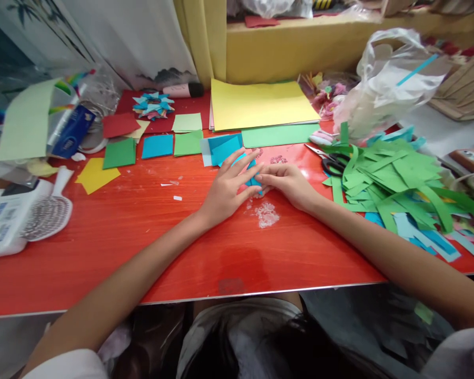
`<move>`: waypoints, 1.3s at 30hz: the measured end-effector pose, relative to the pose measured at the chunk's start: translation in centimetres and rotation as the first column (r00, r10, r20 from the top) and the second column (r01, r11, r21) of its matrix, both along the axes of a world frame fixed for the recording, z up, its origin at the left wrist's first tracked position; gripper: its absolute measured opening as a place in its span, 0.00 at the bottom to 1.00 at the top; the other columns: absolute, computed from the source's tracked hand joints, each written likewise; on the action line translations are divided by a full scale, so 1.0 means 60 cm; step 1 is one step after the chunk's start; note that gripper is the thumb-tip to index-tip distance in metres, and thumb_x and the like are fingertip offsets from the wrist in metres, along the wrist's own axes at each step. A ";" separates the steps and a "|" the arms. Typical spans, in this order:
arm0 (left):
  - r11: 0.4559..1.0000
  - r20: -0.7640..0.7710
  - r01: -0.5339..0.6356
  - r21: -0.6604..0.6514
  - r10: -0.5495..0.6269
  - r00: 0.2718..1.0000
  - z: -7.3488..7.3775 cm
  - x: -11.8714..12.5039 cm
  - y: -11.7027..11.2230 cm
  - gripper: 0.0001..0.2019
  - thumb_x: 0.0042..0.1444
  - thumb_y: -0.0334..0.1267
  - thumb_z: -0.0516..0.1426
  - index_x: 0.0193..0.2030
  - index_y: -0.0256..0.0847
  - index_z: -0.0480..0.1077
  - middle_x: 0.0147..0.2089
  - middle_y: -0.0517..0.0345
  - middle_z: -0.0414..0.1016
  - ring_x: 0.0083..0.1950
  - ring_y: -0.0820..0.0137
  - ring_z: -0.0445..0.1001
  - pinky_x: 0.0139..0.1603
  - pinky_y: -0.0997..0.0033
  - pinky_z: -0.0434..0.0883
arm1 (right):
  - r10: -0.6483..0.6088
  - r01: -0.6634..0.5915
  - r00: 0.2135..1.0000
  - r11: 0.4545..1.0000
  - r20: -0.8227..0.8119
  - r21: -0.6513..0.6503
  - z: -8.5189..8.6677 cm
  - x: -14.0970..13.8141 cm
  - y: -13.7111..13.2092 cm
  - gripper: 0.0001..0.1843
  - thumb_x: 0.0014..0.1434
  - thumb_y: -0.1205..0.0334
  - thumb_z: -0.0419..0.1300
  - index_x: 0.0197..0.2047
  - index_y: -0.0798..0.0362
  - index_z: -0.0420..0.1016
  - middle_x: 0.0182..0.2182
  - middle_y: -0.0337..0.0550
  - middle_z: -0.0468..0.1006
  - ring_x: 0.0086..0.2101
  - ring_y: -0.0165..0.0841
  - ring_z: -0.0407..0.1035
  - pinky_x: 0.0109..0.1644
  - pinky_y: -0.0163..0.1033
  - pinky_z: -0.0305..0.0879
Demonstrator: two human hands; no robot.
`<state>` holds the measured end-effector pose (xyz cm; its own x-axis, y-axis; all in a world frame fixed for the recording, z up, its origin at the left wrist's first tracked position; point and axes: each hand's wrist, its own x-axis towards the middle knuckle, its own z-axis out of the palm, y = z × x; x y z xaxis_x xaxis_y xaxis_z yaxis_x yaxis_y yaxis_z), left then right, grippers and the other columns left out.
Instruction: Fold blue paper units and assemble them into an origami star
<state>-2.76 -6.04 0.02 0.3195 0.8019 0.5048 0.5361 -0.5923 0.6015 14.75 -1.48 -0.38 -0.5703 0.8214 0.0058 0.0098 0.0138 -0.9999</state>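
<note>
A small folded piece of blue paper (254, 180) is held just above the red table, between my two hands. My left hand (232, 184) has the paper between thumb and forefinger, its other fingers stretched out and apart. On the paper's right edge, the thumb and fingertips of my right hand (287, 183) are pinched together. Fingers hide part of the folds. Just behind my left hand lie loose blue paper sheets (223, 146). Whitish bits (267, 215) are scattered on the table below the hands.
Green paper strips (395, 176) are heaped at right beside black-handled scissors (332, 160). Yellow sheets (260, 105) and a folded-paper star shape (153, 106) lie at the back. A hairbrush (49, 210) rests at left; a plastic bag (387, 89) stands back right.
</note>
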 end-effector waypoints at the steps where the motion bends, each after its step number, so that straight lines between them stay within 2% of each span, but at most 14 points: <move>1: 1.000 -0.007 -0.002 0.007 0.002 1.000 -0.002 0.000 0.000 0.20 0.56 0.46 0.56 0.55 0.48 0.67 0.62 0.56 0.64 0.68 0.60 0.51 0.66 0.49 0.52 | -0.010 0.010 1.000 1.000 -0.007 0.007 0.000 0.001 0.000 0.12 0.50 0.53 0.64 0.27 0.54 0.75 0.24 0.39 0.77 0.25 0.27 0.70 0.33 0.34 0.69; 5: 1.000 0.031 -0.002 -0.028 0.003 1.000 -0.006 0.000 -0.001 0.19 0.56 0.42 0.56 0.56 0.48 0.67 0.58 0.57 0.69 0.64 0.63 0.59 0.64 0.54 0.58 | -0.027 0.028 1.000 0.998 -0.016 0.050 0.001 0.002 -0.002 0.12 0.49 0.53 0.65 0.26 0.54 0.77 0.24 0.38 0.77 0.26 0.27 0.70 0.35 0.34 0.69; 8: 0.988 0.111 -0.009 -0.154 0.026 0.994 -0.004 0.002 -0.004 0.17 0.56 0.40 0.56 0.54 0.48 0.69 0.56 0.58 0.71 0.59 0.65 0.67 0.60 0.60 0.64 | -0.013 0.014 1.000 0.998 -0.011 0.064 0.002 0.001 -0.003 0.12 0.49 0.53 0.64 0.28 0.53 0.78 0.26 0.39 0.78 0.28 0.28 0.70 0.37 0.35 0.69; 11: 0.952 0.194 -0.059 -0.302 0.122 0.973 -0.002 0.003 -0.005 0.15 0.56 0.39 0.57 0.51 0.46 0.71 0.54 0.58 0.72 0.57 0.65 0.69 0.58 0.63 0.66 | -0.035 0.036 0.999 0.996 -0.020 0.076 0.002 -0.001 -0.004 0.11 0.50 0.53 0.63 0.32 0.53 0.79 0.30 0.40 0.78 0.31 0.29 0.71 0.38 0.36 0.70; 14: 0.917 0.281 -0.100 -0.386 0.220 0.934 -0.003 0.003 -0.002 0.15 0.55 0.38 0.57 0.49 0.42 0.71 0.53 0.56 0.74 0.54 0.65 0.71 0.56 0.65 0.68 | -0.064 0.069 0.997 0.990 -0.039 0.125 0.003 -0.003 -0.006 0.13 0.53 0.53 0.61 0.38 0.52 0.77 0.31 0.40 0.76 0.29 0.27 0.69 0.34 0.35 0.70; 16: 0.904 0.356 -0.070 -0.422 0.236 0.904 -0.005 0.003 0.001 0.14 0.55 0.38 0.57 0.49 0.41 0.70 0.52 0.54 0.73 0.52 0.67 0.73 0.51 0.68 0.71 | -0.065 0.066 0.998 0.984 -0.011 0.168 0.003 -0.004 -0.008 0.17 0.53 0.52 0.61 0.44 0.51 0.74 0.31 0.40 0.74 0.28 0.27 0.68 0.30 0.34 0.69; 19: 0.877 0.448 0.014 -0.481 0.232 0.863 -0.005 0.004 0.002 0.14 0.55 0.39 0.56 0.48 0.39 0.68 0.48 0.54 0.75 0.41 0.71 0.77 0.41 0.72 0.75 | -0.046 0.027 0.996 0.971 0.073 0.237 0.002 -0.006 -0.009 0.22 0.52 0.52 0.63 0.50 0.49 0.70 0.34 0.40 0.71 0.29 0.27 0.67 0.30 0.34 0.68; 23: 0.834 0.501 0.071 -0.548 0.259 0.826 -0.002 0.005 0.001 0.14 0.55 0.41 0.56 0.46 0.38 0.64 0.34 0.58 0.76 0.28 0.74 0.76 0.33 0.74 0.75 | -0.053 -0.036 0.977 0.914 0.208 0.404 0.001 -0.006 -0.008 0.16 0.54 0.55 0.61 0.45 0.50 0.72 0.33 0.39 0.70 0.29 0.27 0.65 0.34 0.35 0.64; 27: 0.831 0.477 0.067 -0.553 0.249 0.843 -0.001 0.006 -0.002 0.13 0.56 0.43 0.56 0.44 0.39 0.63 0.30 0.61 0.74 0.25 0.76 0.74 0.29 0.77 0.74 | -0.064 -0.110 0.941 0.871 0.332 0.479 0.003 -0.008 -0.013 0.12 0.55 0.55 0.60 0.40 0.53 0.74 0.30 0.40 0.71 0.26 0.26 0.62 0.31 0.34 0.59; 30: 0.834 0.424 0.059 -0.548 0.216 0.880 -0.001 0.005 -0.004 0.11 0.59 0.44 0.52 0.44 0.40 0.62 0.23 0.65 0.69 0.20 0.77 0.69 0.23 0.80 0.67 | -0.046 -0.166 0.923 0.849 0.383 0.502 0.005 -0.009 -0.017 0.12 0.57 0.56 0.57 0.35 0.56 0.75 0.26 0.39 0.71 0.25 0.26 0.61 0.30 0.34 0.56; 32: 0.852 0.338 0.003 -0.524 0.205 0.919 0.000 0.004 -0.005 0.11 0.61 0.45 0.49 0.43 0.41 0.62 0.19 0.67 0.63 0.17 0.79 0.64 0.19 0.80 0.61 | -0.017 -0.164 0.933 0.870 0.361 0.466 0.005 -0.008 -0.016 0.14 0.59 0.56 0.54 0.34 0.57 0.74 0.24 0.39 0.71 0.25 0.26 0.61 0.31 0.34 0.55; 34: 0.874 0.247 -0.066 -0.482 0.207 0.947 0.001 0.004 -0.005 0.10 0.61 0.44 0.48 0.43 0.41 0.62 0.20 0.67 0.60 0.19 0.79 0.60 0.21 0.79 0.58 | 0.018 -0.136 0.952 0.919 0.306 0.369 0.004 -0.007 -0.013 0.15 0.60 0.54 0.53 0.35 0.57 0.74 0.22 0.38 0.70 0.24 0.26 0.62 0.29 0.33 0.56; 36: 0.885 0.189 -0.087 -0.457 0.192 0.963 0.003 0.005 -0.005 0.09 0.62 0.41 0.48 0.45 0.41 0.62 0.23 0.66 0.60 0.22 0.79 0.60 0.24 0.78 0.58 | 0.036 -0.109 0.965 0.955 0.258 0.275 0.003 -0.004 -0.007 0.16 0.59 0.53 0.54 0.35 0.58 0.74 0.20 0.36 0.68 0.22 0.25 0.62 0.28 0.33 0.56; 39: 0.878 0.144 -0.077 -0.472 0.163 0.976 0.006 0.006 -0.004 0.09 0.61 0.37 0.48 0.47 0.41 0.61 0.26 0.65 0.64 0.24 0.78 0.61 0.27 0.77 0.58 | 0.024 -0.068 0.978 0.976 0.207 0.209 0.002 -0.001 -0.002 0.16 0.59 0.52 0.54 0.32 0.57 0.73 0.18 0.36 0.69 0.21 0.25 0.63 0.28 0.33 0.57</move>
